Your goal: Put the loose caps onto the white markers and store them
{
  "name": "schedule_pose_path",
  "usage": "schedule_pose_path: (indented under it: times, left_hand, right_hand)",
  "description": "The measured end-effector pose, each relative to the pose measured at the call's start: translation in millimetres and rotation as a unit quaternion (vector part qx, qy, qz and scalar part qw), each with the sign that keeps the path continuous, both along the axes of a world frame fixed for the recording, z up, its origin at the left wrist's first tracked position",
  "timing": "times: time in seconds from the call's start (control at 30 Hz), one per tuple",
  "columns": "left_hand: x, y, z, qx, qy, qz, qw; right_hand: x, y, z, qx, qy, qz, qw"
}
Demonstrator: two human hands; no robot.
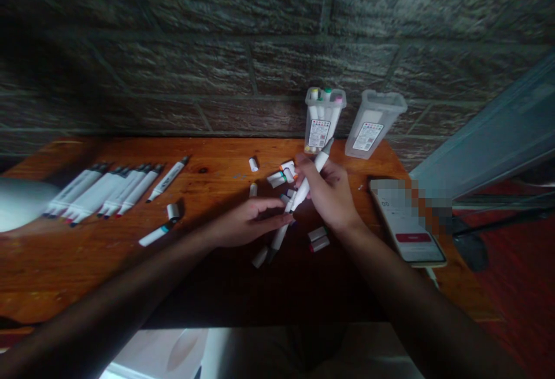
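Observation:
My right hand [327, 191] is closed round a white marker [313, 179], held slantwise with its grey end up and its uncapped dark tip low. My left hand [254, 220] is beside that tip, with thumb and forefinger apart and the thumb close to or touching it. Another white marker [281, 237] with a grey end lies below my left fingers, partly hidden by them. Around both hands are loose caps: an orange-marked cap [288, 166], a green-marked cap [276, 179], a red-marked cap [319, 244] and a pale cap [260, 257].
Several white markers [108, 191] lie in a row at the left, near a teal-marked marker [154, 235] and a cap [173, 212]. By the brick wall stand a clear box of markers [319, 127] and another clear box [370, 133]. A phone [407, 229] lies right.

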State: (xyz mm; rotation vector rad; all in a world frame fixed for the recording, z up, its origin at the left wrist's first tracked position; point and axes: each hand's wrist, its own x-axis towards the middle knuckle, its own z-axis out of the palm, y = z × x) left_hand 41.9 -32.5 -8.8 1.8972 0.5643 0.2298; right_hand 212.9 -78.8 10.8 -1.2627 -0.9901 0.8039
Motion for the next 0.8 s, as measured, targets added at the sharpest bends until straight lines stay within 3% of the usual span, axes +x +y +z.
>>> schedule_pose_path:
  times: [0.2, 0.4, 0.8]
  left_hand:
    - [0.9, -2.2, 0.5, 0.064, -0.004, -0.023, 0.998]
    - [-0.4, -5.5, 2.7, 0.122, 0.008, -0.035, 0.992]
    - [-1.5, -5.8, 4.3, 0.139, -0.009, -0.045, 0.989]
  right_hand:
    - [-1.6, -2.1, -4.9, -0.018, -0.116, 0.053, 0.992]
    - [-3.6, -4.1, -5.8, -0.017, -0.164, 0.069, 0.984]
    - [-4.5, -3.0, -6.0, -0.025, -0.124, 0.091, 0.988]
